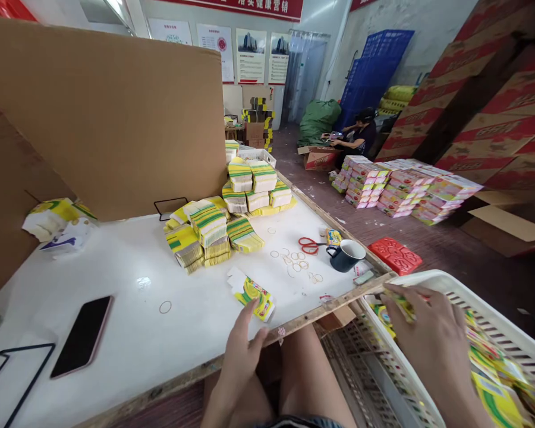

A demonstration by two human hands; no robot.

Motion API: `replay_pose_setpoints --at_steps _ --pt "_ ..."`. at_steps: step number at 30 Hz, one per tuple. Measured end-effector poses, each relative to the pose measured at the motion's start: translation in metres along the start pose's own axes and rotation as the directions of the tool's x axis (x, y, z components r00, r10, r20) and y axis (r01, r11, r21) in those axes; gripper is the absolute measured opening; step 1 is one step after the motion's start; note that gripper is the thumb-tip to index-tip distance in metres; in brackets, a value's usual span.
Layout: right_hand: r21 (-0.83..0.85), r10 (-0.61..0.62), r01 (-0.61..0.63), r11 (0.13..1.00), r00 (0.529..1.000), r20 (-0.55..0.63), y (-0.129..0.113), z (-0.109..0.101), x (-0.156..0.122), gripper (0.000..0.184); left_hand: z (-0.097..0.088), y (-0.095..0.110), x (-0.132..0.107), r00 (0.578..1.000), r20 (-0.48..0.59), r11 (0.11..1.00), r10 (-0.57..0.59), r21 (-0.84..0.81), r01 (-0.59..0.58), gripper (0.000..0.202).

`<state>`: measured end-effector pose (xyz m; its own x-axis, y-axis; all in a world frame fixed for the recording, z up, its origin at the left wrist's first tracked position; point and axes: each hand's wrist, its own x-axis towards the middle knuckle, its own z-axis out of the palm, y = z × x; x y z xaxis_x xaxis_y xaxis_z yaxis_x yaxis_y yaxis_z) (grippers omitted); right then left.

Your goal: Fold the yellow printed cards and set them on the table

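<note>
A small yellow-and-green carton with a white end flap out lies near the table's front edge. My left hand is at its near side, thumb and forefinger apart, a fingertip at the carton's edge; nothing is gripped. Over the white plastic basket on the right, my right hand has its fingers closed on a small yellow carton, partly hidden by the hand. Several similar yellow cartons fill the basket below it.
Bundles of flat yellow cartons stand mid-table before a cardboard panel. Rubber bands, red scissors, a dark mug and a phone lie around. A person sits beyond, near stacked boxes.
</note>
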<state>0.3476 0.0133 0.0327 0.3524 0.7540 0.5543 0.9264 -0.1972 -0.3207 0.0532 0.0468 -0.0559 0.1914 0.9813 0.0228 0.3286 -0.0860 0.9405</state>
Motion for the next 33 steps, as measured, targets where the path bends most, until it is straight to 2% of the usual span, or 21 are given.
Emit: replay_pose_setpoints --at_steps 2,4,5,7,9,12,15,19,24,27,30,33 --pt "-0.022 -0.005 0.006 1.000 0.999 0.038 0.004 0.011 0.001 0.042 -0.004 -0.024 0.006 1.000 0.000 0.998 -0.020 0.067 0.020 0.050" --pt "0.156 -0.044 0.017 0.988 0.985 0.168 -0.018 0.042 -0.007 0.031 -0.004 -0.041 0.009 0.999 0.012 0.994 -0.032 0.106 0.031 0.049" --pt "0.243 -0.083 0.016 0.970 0.960 0.269 -0.036 0.063 -0.014 0.027 -0.003 -0.046 0.009 0.999 0.018 0.991 -0.034 0.127 0.031 0.049" --pt "0.302 -0.147 0.035 0.953 0.922 0.358 -0.077 0.107 -0.028 0.021 -0.002 -0.049 0.008 0.999 0.029 0.986 -0.030 0.162 0.025 0.049" --pt "0.324 -0.176 0.035 0.945 0.892 0.417 -0.112 0.142 -0.040 0.023 -0.001 -0.047 0.006 0.999 0.039 0.982 -0.020 0.187 0.013 0.046" --pt "0.331 -0.184 0.017 0.944 0.858 0.480 -0.138 0.169 -0.052 0.019 -0.002 -0.043 0.004 0.999 0.049 0.979 -0.006 0.205 -0.004 0.041" --pt "0.343 -0.174 -0.014 0.939 0.843 0.510 -0.138 0.174 -0.058 0.017 -0.003 -0.043 0.005 0.999 0.048 0.980 0.003 0.200 -0.012 0.038" --pt "0.363 -0.111 -0.101 0.926 0.847 0.519 -0.132 0.174 -0.059 0.012 -0.002 -0.044 0.006 0.999 0.042 0.987 -0.004 0.160 -0.003 0.035" --pt "0.441 -0.028 -0.248 0.862 0.848 0.530 -0.134 0.175 -0.056 0.019 -0.001 -0.043 0.006 1.000 0.003 0.999 -0.012 0.041 0.012 0.031" --pt "0.531 -0.009 -0.338 0.777 0.837 0.547 -0.135 0.169 -0.054 0.013 -0.004 -0.041 0.005 0.997 -0.070 0.996 -0.031 -0.086 0.025 0.028" --pt "0.629 -0.021 -0.443 0.639 0.807 0.590 -0.135 0.153 -0.055 0.005 -0.010 -0.038 0.002 0.979 -0.177 0.964 -0.097 -0.261 0.049 0.038" --pt "0.692 -0.064 -0.557 0.459 0.756 0.651 -0.137 0.131 -0.062 0.025 -0.019 -0.030 -0.004 0.970 -0.183 0.891 -0.161 -0.449 0.063 0.049"
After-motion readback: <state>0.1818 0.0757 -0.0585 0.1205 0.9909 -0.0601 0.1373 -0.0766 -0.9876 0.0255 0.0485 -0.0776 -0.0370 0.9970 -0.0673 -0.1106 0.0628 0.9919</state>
